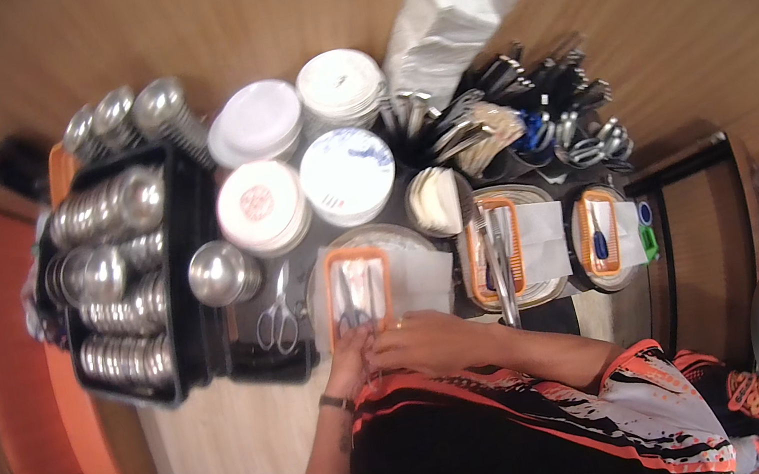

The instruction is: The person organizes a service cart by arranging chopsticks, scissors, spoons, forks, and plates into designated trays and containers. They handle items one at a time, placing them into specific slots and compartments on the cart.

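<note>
Close to my body, my left hand (pixel 352 362) and my right hand (pixel 417 343) meet at the near edge of an orange plastic basket (pixel 385 266). Scissors with dark handles (pixel 350 312) lie in that basket, near my left fingers. Something thin and metallic shows between my hands; what it is and which hand grips it cannot be made out. The basket sits on white paper (pixel 427 282) over a stack of plates (pixel 390 233). Another pair of scissors (pixel 278 321) with pale handles lies on the dark surface to the left.
Metal bowls (pixel 122 313) fill a black crate (pixel 174 326) at left. Plate stacks (pixel 347 174) stand behind the basket, with cutlery holders (pixel 514 91) at back right. Two more orange baskets (pixel 516 243) (pixel 616 237) are at right, one holding tongs (pixel 503 276). Another person (pixel 742 394) is at far right.
</note>
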The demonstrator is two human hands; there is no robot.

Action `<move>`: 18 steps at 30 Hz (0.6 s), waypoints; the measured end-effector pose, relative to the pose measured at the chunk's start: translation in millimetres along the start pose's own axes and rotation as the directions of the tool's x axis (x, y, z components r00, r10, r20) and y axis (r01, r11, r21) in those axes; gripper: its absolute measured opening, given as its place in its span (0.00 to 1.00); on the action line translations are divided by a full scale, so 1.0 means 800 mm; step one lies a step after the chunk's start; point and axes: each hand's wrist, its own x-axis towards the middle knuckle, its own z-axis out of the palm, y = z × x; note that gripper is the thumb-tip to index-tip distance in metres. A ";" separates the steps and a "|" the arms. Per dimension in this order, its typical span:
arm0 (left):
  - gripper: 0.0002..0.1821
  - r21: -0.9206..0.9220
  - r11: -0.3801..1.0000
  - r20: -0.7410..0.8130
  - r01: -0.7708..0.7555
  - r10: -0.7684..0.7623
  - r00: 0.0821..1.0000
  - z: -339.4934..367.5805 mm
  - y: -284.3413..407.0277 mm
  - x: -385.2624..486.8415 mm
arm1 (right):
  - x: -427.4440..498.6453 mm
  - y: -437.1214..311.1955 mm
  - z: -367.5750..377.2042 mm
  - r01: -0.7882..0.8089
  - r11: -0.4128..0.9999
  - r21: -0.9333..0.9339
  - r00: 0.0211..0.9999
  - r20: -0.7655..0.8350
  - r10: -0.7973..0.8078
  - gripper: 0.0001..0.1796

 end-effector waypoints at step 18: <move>0.32 0.524 0.851 -0.401 -0.035 0.283 0.872 -0.024 -0.060 -0.054 | -0.074 0.343 -0.286 -0.725 0.507 0.466 0.292 -0.459 0.839 0.24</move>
